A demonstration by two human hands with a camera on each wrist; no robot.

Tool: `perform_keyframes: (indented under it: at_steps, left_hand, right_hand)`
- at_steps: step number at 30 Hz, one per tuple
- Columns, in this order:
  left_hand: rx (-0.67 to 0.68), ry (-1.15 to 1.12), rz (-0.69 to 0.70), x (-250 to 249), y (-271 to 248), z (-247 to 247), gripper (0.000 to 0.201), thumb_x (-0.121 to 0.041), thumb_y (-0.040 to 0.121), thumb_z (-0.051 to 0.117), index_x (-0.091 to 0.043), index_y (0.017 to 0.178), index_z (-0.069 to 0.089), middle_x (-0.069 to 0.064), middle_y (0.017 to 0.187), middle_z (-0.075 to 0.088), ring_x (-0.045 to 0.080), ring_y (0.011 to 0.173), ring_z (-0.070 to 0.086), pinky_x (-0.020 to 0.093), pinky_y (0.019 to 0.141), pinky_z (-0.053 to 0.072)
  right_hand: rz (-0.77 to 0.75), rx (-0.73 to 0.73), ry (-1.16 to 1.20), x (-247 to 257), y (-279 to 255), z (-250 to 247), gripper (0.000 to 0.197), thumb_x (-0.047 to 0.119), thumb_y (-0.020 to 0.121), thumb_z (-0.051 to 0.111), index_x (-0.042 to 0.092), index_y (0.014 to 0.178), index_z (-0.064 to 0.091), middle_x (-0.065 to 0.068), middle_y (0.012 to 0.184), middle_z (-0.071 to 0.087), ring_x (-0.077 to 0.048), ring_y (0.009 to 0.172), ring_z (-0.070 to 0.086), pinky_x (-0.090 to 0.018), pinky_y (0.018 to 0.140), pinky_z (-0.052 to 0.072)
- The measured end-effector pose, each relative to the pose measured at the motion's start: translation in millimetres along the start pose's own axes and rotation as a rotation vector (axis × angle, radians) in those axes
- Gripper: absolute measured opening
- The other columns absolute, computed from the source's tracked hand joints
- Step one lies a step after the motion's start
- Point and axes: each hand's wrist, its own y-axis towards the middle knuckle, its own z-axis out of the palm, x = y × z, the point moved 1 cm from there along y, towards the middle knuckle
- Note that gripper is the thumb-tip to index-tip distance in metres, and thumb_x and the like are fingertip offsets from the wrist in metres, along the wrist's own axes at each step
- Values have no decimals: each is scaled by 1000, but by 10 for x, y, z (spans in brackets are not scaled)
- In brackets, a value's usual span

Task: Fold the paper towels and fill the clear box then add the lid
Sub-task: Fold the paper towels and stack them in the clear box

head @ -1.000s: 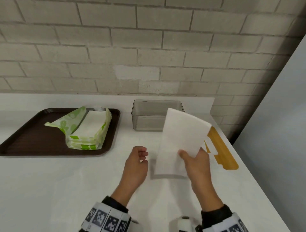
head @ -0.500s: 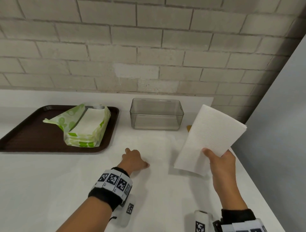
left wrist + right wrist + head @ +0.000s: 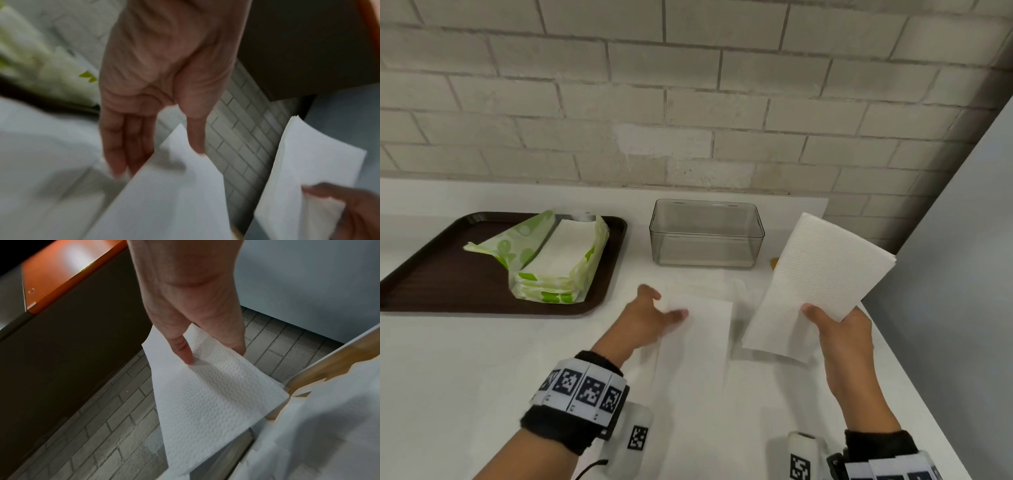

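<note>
My right hand (image 3: pixel 832 315) pinches a folded white paper towel (image 3: pixel 815 284) by its lower edge and holds it tilted above the table's right side; the thumb (image 3: pixel 187 360) lies on top and the fingers are behind it. My left hand (image 3: pixel 666 303) pinches the near corner of a second towel sheet (image 3: pixel 698 342), blurred, low over the table. In the left wrist view its thumb (image 3: pixel 195 142) sits on that sheet (image 3: pixel 168 203). The clear box (image 3: pixel 707 233) stands empty behind both hands. Only a sliver of the wooden lid (image 3: pixel 774 263) shows beside the held towel.
A brown tray (image 3: pixel 431 284) at the left carries an opened green pack of paper towels (image 3: pixel 551 260). A brick wall runs behind the table. A grey panel (image 3: pixel 962 274) stands close along the table's right edge.
My right hand carried its folded towel to the right and now holds it there. My left hand reached forward over the table and now pinches a second sheet.
</note>
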Motion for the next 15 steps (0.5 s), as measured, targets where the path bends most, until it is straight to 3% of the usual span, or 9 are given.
perform_keyframes:
  at_steps: [3,5,8,11,13,15]
  left_hand:
    - [212,241,-73,127,-87,107,58,-28,79,76,-10,121,42,4,101,52,13,75,54,17,54,45]
    - [187,258,9,120,-112,138,41,-20,80,74,-6,114,57,1,98,59,15,80,58,16,57,46]
    - [24,-154,137,-5,-169,19,7,-15,86,66,-11,91,68,8,91,72,18,80,68,26,70,54]
    - [-92,-682,92,-78,-258,-144,15,-15,91,60,-7,103,63,13,100,72,28,93,68,43,89,53]
    - [-152,-797,84,-14,-292,-200,19,-14,92,57,-15,111,60,8,107,70,26,100,66,46,93,50]
    - [-207,-769,116,91,-314,-244,22,-13,93,56,-23,111,61,3,109,70,24,103,66,46,94,49]
  right_hand:
    - [7,8,-2,-12,36,43,42,5,86,64,9,126,52,-3,113,58,-20,99,52,-31,85,39]
    - [-5,12,-17,33,76,84,40,4,86,63,10,124,53,-2,111,58,-20,99,52,-31,84,40]
    - [-86,7,-60,267,213,152,30,1,88,58,17,113,55,2,105,59,-19,96,55,-30,80,40]
    - [-269,31,-184,635,512,321,33,-2,86,52,9,117,56,-3,107,60,-21,96,57,-31,82,44]
    - [-445,69,-335,892,774,543,37,-4,83,50,5,118,55,-8,108,61,-23,96,57,-28,78,43]
    - [-604,118,-511,1087,1090,855,33,-3,82,50,2,114,57,-15,110,63,-28,97,58,-24,72,38]
